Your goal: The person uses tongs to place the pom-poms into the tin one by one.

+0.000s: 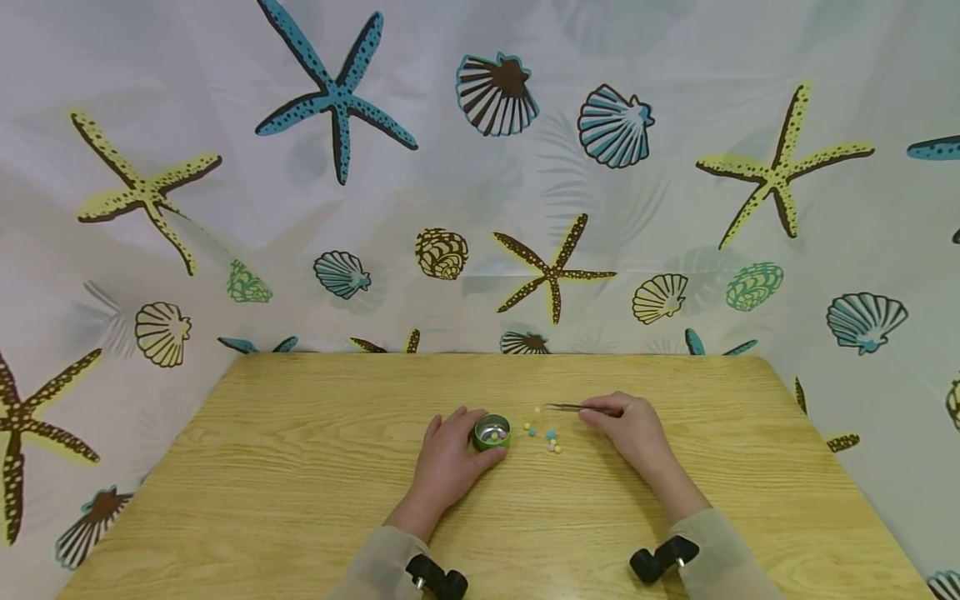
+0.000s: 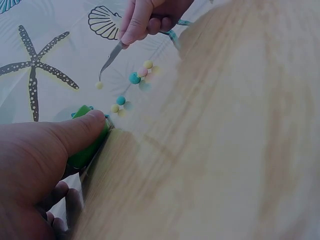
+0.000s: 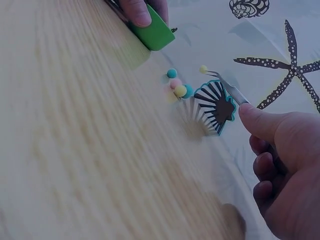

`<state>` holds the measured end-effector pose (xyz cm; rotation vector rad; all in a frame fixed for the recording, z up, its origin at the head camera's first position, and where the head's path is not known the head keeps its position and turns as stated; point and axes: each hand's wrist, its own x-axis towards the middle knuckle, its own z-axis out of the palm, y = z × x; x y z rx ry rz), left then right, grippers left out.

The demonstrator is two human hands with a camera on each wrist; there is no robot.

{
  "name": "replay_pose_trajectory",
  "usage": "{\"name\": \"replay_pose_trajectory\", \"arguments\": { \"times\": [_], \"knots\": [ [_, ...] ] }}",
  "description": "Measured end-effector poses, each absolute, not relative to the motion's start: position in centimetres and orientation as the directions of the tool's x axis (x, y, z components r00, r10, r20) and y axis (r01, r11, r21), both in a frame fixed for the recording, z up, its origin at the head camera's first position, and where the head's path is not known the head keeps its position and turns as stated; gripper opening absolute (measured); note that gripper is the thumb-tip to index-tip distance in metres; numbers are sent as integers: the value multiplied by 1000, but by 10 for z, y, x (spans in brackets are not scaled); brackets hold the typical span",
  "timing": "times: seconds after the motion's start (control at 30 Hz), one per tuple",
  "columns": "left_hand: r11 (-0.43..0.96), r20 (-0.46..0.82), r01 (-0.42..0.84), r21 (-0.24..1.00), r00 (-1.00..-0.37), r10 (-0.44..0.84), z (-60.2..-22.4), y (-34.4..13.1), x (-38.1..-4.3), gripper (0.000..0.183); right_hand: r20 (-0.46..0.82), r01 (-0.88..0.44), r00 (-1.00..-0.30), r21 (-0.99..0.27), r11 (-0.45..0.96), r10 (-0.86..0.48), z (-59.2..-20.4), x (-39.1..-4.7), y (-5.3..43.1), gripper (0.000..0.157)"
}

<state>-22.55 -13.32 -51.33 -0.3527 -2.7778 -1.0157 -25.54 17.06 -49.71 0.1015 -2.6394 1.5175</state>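
Observation:
My left hand (image 1: 449, 458) holds a small round green tin (image 1: 481, 447) between thumb and fingers on the table. Inside the tin's silvery bowl lie a few pale beads (image 1: 494, 437). Curved tweezers (image 1: 566, 407) are pinched in my right hand (image 1: 630, 429), their points turned left. A yellow bead (image 3: 203, 69) sits right at the tips; whether they grip it I cannot tell. Between the hands several loose beads lie on the wood, among them a blue bead (image 1: 551, 435), a pink bead (image 3: 175, 83) and another yellow bead (image 2: 148, 64).
The wooden table (image 1: 300, 517) reaches back to a cloth (image 1: 480, 200) printed with starfish and shells, which also hangs at both sides. Each sleeved wrist carries a black camera mount, one on the left (image 1: 437, 577) and one on the right (image 1: 663, 559).

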Motion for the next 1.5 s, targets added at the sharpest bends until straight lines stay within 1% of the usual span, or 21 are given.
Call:
{"name": "replay_pose_trajectory", "arguments": {
  "times": [0.53,0.87,1.2,1.5],
  "knots": [
    [747,222,269,607,-961,166,-517,-135,-227,66,117,-117,-993,-905,410,-25,-477,-246,158,21],
    [750,210,260,608,-964,164,-517,-134,-225,67,136,-161,-987,-900,406,-91,-482,-246,141,14],
    [754,199,252,606,-966,163,-515,-133,-225,68,154,-190,-981,-889,417,-118,-485,-246,128,10],
    [758,207,256,600,-965,163,-513,-133,-224,67,162,-207,-978,-862,462,-134,-485,-247,122,7]
  ]
}}
